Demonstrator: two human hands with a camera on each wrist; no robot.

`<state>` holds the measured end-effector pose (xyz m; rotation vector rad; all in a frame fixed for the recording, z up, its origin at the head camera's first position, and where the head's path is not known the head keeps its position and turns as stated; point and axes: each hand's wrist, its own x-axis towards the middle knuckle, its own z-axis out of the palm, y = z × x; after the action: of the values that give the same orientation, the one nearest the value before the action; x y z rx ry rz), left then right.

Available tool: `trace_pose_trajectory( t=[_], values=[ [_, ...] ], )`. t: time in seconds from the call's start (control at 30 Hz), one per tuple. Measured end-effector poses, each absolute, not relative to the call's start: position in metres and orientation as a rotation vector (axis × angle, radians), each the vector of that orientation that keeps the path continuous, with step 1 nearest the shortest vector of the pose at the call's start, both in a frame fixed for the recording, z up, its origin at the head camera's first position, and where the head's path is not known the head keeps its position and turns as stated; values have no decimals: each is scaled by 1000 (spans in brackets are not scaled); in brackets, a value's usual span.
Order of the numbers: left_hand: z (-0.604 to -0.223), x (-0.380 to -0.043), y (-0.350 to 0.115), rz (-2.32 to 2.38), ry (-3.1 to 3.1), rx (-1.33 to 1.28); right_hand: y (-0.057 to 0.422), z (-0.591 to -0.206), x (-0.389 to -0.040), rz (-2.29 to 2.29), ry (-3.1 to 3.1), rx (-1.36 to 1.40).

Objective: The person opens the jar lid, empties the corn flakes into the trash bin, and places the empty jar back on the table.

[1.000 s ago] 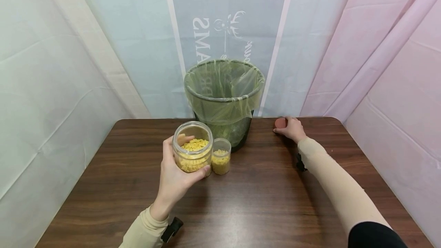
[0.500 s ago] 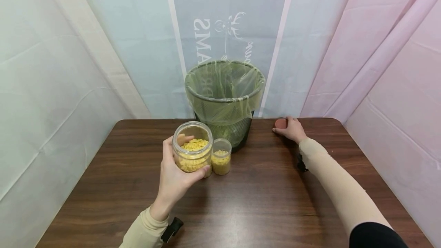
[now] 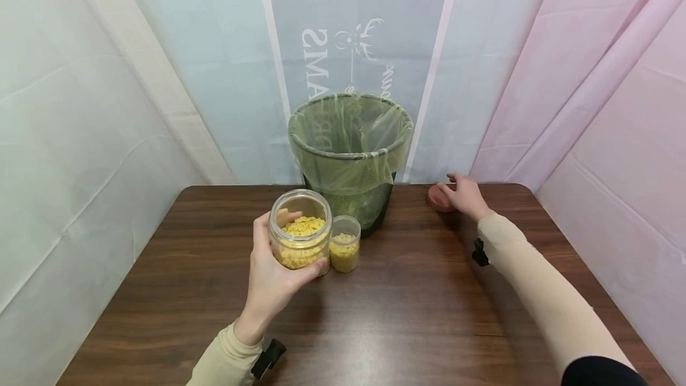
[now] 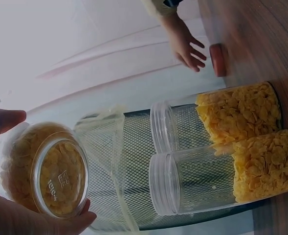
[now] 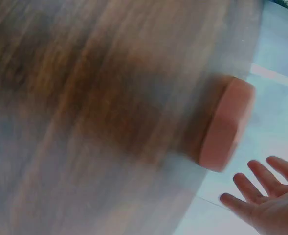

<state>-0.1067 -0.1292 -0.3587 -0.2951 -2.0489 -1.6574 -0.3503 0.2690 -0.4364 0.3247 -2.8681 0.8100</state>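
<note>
My left hand (image 3: 270, 282) grips a clear open-topped jar (image 3: 300, 249) of yellow corn flakes, thumb and fingers round its side. The left wrist view shows this jar raised, with its base towards the camera. Two more clear jars (image 4: 239, 112) (image 4: 266, 166), partly filled with flakes, stand side by side on the table. In the head view only the right one (image 3: 345, 255) shows plainly; the raised jar hides the other. At the far right edge lies a reddish-brown lid (image 3: 440, 198). My right hand (image 3: 467, 195), fingers spread, is just above and right of it, apart from it.
A black mesh bin (image 3: 351, 198) with a green plastic liner (image 3: 348, 171) stands behind the jars at the table's back edge. Pale curtains (image 3: 214, 76) hang behind and at both sides of the dark wooden table (image 3: 407, 314).
My right hand has let go of the lid and lifted away to the right, leaving the lid on the table. The left hand and its jar stay in place.
</note>
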Motion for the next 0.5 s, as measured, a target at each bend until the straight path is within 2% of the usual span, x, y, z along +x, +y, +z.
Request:
trace_pose_trajectory(
  t=[0.5],
  values=[
    [-328,-94,-117,-1691,-2089,-270,266,-389,-316,804,-2543,278]
  ],
)
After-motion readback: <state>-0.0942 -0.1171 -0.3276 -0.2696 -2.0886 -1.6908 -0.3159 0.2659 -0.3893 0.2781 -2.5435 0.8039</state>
